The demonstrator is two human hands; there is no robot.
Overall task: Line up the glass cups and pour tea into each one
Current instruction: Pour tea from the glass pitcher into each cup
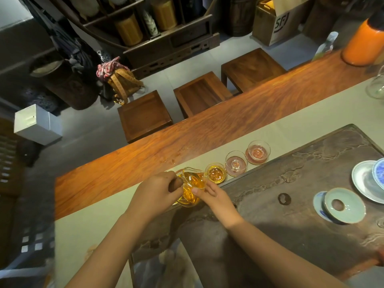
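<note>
Left hand [158, 191] grips the wooden handle of a glass pitcher [192, 189] full of amber tea, fingers curled tight around it. Right hand [216, 197] steadies the pitcher from its 4 o'clock side, fingertips pressed against the glass wall, so both hands hold the same vessel. The pitcher is tipped toward 2 o'clock, its spout over the rim of the first cup [215, 173], which already holds amber tea.

From that cup a row runs on toward 2 o'clock: a second cup [236, 163] just beside it, then a third cup [257, 152], both looking clear of tea with pinkish bases. All three stand on a pale runner [291, 119] on the counter [187, 138], along the far edge of a dark carved tea tray [311, 173].

On the tray at 3 o'clock from the hands lies a pale strainer bowl [345, 205] on a blue-rimmed saucer, and beyond it a white saucer [362, 179] with a blue-patterned bowl, partly cut off by the frame edge. Past the counter at 12 o'clock, three wooden stools [144, 116] stand on the floor.
</note>
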